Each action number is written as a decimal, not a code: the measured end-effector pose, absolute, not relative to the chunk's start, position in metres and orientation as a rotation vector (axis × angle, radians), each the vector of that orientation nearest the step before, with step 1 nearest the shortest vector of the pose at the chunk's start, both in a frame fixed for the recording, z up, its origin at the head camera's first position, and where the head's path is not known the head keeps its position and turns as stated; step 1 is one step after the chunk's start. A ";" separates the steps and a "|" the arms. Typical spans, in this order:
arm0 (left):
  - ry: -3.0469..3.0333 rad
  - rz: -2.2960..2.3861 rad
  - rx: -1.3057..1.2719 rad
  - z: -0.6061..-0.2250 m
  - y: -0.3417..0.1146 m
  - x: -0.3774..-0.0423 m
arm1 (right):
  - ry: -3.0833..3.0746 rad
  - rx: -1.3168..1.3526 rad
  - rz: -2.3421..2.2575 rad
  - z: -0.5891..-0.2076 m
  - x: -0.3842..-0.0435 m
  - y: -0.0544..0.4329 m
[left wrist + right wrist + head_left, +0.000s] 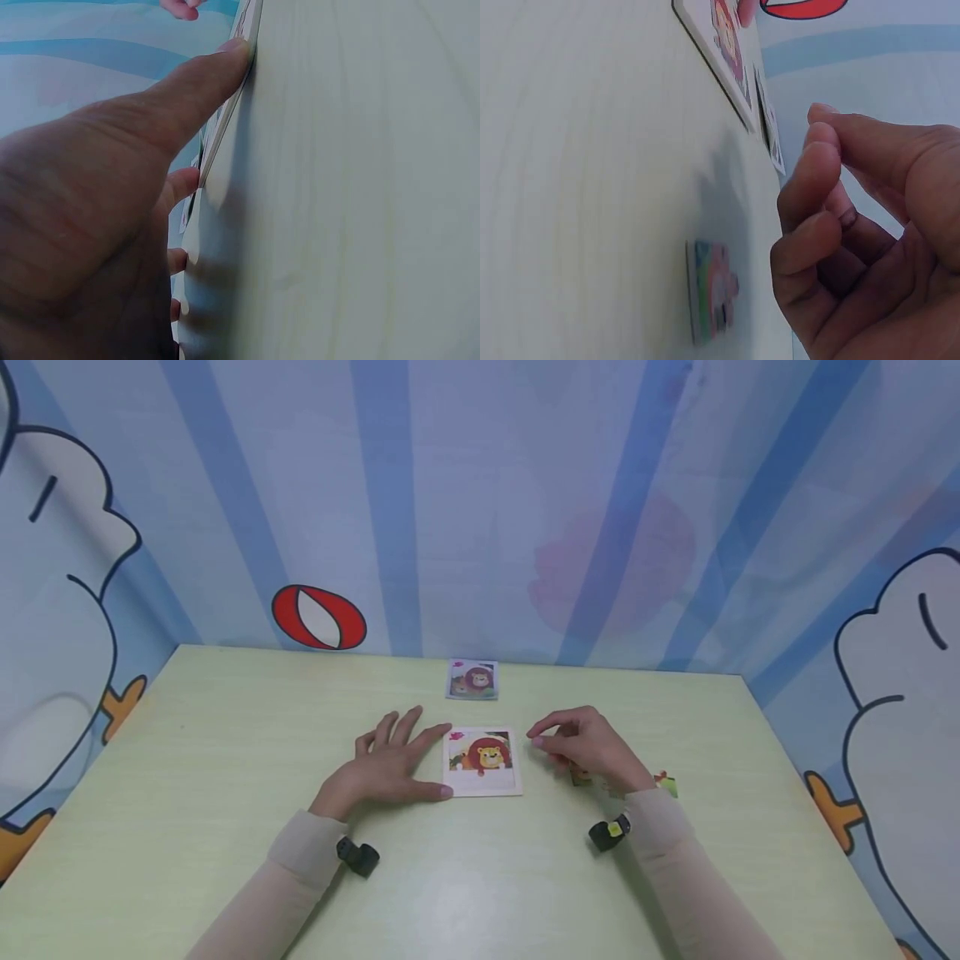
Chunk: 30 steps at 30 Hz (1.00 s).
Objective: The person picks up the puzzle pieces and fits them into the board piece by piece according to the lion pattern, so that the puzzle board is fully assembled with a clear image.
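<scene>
Your left hand is spread, its extended thumb and index finger touching the left corners of the white square board with a red-maned lion picture. Your right hand is just right of the board, fingers curled, thumb near index finger, with nothing visible between them. A thin, multicoloured puzzle piece lies below it on the pale wood-grain table.

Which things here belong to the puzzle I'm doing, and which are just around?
In the job:
lion puzzle board, touched by the left hand
loose pieces near the right hand
lion card, probably

Just around:
wrist cameras
table
striped backdrop with a printed ball
</scene>
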<state>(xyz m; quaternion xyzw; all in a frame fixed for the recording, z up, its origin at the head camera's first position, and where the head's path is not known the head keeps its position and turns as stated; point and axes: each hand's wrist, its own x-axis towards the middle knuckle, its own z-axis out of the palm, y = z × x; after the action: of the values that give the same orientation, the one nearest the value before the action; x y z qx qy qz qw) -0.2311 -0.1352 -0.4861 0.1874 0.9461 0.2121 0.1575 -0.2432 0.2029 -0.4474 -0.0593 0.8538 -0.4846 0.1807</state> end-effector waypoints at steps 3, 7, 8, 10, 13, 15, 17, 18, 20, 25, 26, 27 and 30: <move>2.705 0.602 0.533 -0.486 -0.135 -0.231 | 2.414 -0.155 -1.372 -0.449 -0.241 0.212; 2.705 0.596 0.531 -0.486 -0.136 -0.232 | 2.453 -0.128 -1.331 -0.452 -0.238 0.222; 2.706 0.598 0.532 -0.486 -0.136 -0.232 | 2.471 -0.117 -1.312 -0.452 -0.238 0.224; 2.706 0.601 0.532 -0.487 -0.136 -0.232 | 2.504 -0.123 -1.279 -0.452 -0.237 0.229; 2.705 0.603 0.534 -0.487 -0.135 -0.232 | 2.541 -0.109 -1.235 -0.452 -0.236 0.238; 2.705 0.605 0.537 -0.487 -0.135 -0.232 | 2.543 -0.113 -1.220 -0.451 -0.234 0.243; 2.706 0.604 0.538 -0.487 -0.135 -0.232 | 2.527 -0.101 -1.216 -0.450 -0.232 0.249; 2.707 0.606 0.540 -0.487 -0.135 -0.232 | 2.515 -0.102 -1.216 -0.449 -0.231 0.252; 2.709 0.607 0.542 -0.488 -0.135 -0.232 | 2.485 -0.101 -1.223 -0.448 -0.230 0.257; 2.709 0.602 0.535 -0.489 -0.136 -0.233 | 2.465 -0.121 -1.188 -0.445 -0.227 0.263; 2.708 0.602 0.533 -0.489 -0.136 -0.233 | 2.469 -0.124 -1.177 -0.445 -0.227 0.264; 2.708 0.602 0.532 -0.490 -0.136 -0.233 | 2.472 -0.124 -1.165 -0.446 -0.227 0.264; 2.707 0.608 0.530 -0.489 -0.136 -0.232 | 2.486 -0.130 -1.138 -0.447 -0.226 0.264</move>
<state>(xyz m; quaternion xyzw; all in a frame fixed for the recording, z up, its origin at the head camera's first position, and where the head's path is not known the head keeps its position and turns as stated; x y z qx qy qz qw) -0.2321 -0.1358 -0.4891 0.1852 0.9463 0.2127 0.1580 -0.2264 0.2642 -0.4468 -0.0464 0.8898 -0.4073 0.2007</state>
